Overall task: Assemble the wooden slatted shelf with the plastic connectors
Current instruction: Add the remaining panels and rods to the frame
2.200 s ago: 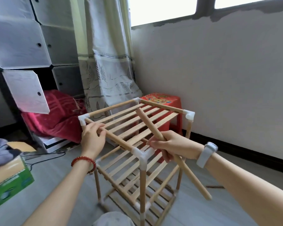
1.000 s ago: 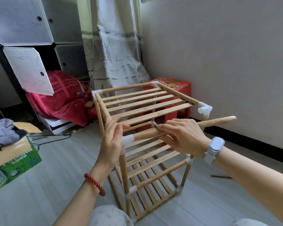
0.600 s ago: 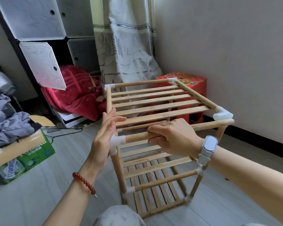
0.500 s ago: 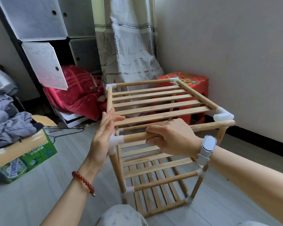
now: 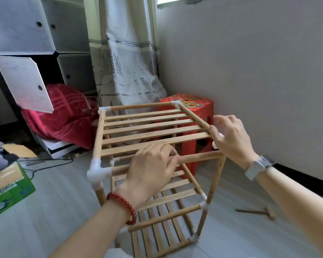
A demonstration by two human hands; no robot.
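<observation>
The wooden slatted shelf [image 5: 147, 127] stands upright on the floor with three tiers and white plastic connectors at its corners. My left hand [image 5: 151, 166] grips the front top rod [image 5: 198, 158] near its middle, fingers curled over it. The rod's left end sits in the near-left connector [image 5: 97, 172]. My right hand [image 5: 229, 138] curls over the near-right top corner and covers most of the corner connector [image 5: 214, 145], of which only a bit of white shows. The rod's right end lies just below that hand, on top of the right front post.
A red plastic stool [image 5: 190, 105] stands right behind the shelf against the wall. A curtain [image 5: 123, 62], a red blanket [image 5: 60, 112] and a cabinet with an open door [image 5: 24, 82] are behind left. A green carton [image 5: 9, 187] sits left; a loose wooden piece [image 5: 254, 212] lies right.
My left hand left the near-left connector and took hold of the front rod. My right hand let go of the rod and moved to the near-right corner connector.
</observation>
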